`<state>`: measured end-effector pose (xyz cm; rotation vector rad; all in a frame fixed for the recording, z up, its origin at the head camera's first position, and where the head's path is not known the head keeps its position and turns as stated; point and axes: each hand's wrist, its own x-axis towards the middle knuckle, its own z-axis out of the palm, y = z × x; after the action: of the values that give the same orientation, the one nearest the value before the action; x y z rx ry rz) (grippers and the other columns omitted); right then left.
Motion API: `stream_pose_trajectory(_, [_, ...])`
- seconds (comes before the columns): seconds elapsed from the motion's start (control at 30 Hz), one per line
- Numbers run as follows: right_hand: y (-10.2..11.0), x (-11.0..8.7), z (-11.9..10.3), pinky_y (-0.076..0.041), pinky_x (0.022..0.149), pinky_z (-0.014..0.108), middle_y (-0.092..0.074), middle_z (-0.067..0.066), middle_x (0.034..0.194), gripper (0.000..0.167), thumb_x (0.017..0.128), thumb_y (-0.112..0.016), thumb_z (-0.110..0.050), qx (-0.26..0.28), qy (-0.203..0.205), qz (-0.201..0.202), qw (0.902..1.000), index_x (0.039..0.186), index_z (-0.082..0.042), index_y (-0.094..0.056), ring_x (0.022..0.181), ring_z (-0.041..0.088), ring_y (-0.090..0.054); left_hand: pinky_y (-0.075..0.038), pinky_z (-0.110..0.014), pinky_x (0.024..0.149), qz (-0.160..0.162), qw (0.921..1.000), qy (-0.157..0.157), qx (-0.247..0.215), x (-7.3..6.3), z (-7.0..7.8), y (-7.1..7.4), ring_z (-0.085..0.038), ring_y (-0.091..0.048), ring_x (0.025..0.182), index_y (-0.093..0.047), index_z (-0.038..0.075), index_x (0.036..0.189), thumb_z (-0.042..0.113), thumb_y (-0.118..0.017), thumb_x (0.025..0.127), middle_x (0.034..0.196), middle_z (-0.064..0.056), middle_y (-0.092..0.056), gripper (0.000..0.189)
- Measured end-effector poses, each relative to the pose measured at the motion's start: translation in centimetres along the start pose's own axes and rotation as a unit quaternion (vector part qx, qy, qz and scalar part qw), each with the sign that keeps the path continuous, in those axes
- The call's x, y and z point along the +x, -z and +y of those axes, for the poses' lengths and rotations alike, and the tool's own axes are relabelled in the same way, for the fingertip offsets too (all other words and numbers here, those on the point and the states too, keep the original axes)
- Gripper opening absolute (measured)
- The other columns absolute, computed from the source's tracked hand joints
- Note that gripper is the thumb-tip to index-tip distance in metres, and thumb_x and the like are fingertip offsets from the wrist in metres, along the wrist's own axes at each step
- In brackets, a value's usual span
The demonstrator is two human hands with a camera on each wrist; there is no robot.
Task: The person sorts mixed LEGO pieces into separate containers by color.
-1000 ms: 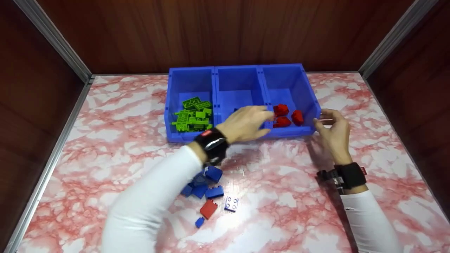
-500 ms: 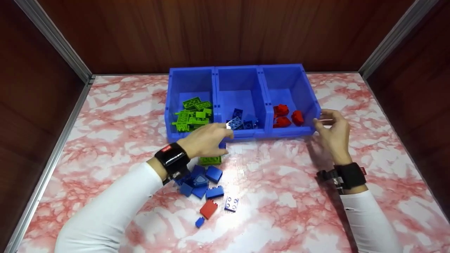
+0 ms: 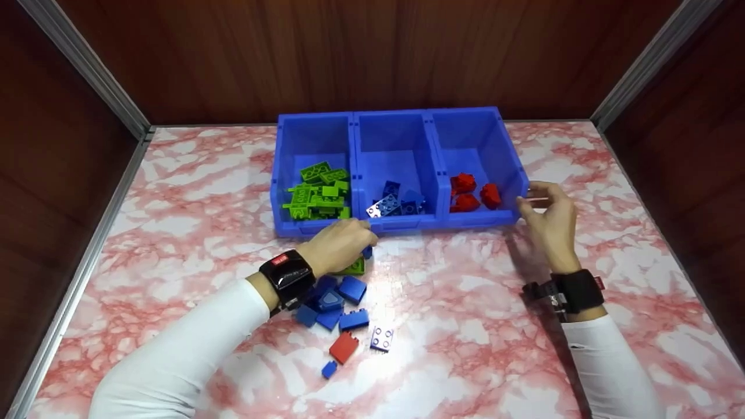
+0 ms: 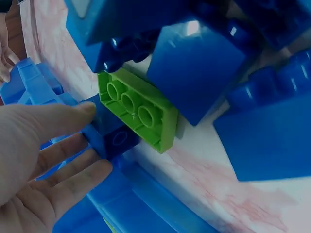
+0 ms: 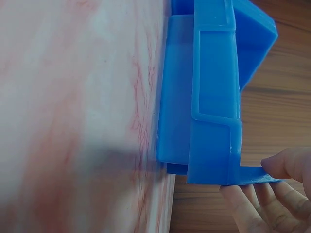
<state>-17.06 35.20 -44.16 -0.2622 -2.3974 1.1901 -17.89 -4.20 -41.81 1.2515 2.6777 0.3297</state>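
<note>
My left hand (image 3: 339, 244) is just in front of the bin, its thumb and fingers pinching a dark blue toy brick (image 4: 119, 138). Beside that brick a green brick (image 4: 146, 109) lies with its hollow underside showing; the hand partly covers it in the head view. At the bin's right end, my right hand (image 3: 552, 218) grips the side wall between thumb and fingers. The blue bin (image 5: 214, 73) has three compartments: green bricks (image 3: 314, 198) on the left, blue bricks (image 3: 389, 203) in the middle and red pieces (image 3: 465, 192) on the right.
A pile of blue bricks (image 3: 330, 299) lies on the marbled table in front of the left wrist. Nearer me are a red brick (image 3: 344, 347), a pale-looking studded brick (image 3: 382, 338) and a small blue brick (image 3: 329, 369). A wooden wall (image 3: 384, 58) stands behind the bin.
My left hand has come back from over the middle compartment, toward the left and down to the blue brick before the bin. My right hand stays on the bin's side wall.
</note>
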Motion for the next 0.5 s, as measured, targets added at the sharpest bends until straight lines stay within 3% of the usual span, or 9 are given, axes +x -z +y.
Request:
stream_pose_trajectory(0.13, [0.1, 0.0, 0.0, -0.050, 0.077, 0.012, -0.076, 0.019, 0.120, 0.036, 0.097, -0.072, -0.009, -0.004, -0.015, -0.011, 0.9998, 0.132, -0.002, -0.068, 0.087, -0.003, -0.059, -0.063, -0.043, 0.087, 0.014, 0.9997, -0.012, 0.017, 0.2, 0.1, -0.3, -0.030, -0.071, 0.092, -0.080, 0.002, 0.110, -0.006, -0.060, 0.099, 0.106, -0.014, -0.077, 0.024])
stream_pose_trajectory(0.5, [-0.1, 0.0, -0.1, -0.049, 0.079, 0.013, -0.075, 0.020, 0.121, 0.036, 0.097, -0.071, -0.009, -0.009, -0.014, -0.009, 0.9998, 0.132, -0.002, -0.068, 0.091, 0.005, -0.060, -0.065, -0.039, 0.085, 0.007, 0.9978, -0.044, 0.049, 2.1, 2.4, -0.6, -0.029, -0.073, 0.091, -0.080, 0.004, 0.102, -0.009, -0.062, 0.095, 0.102, -0.012, -0.074, 0.023])
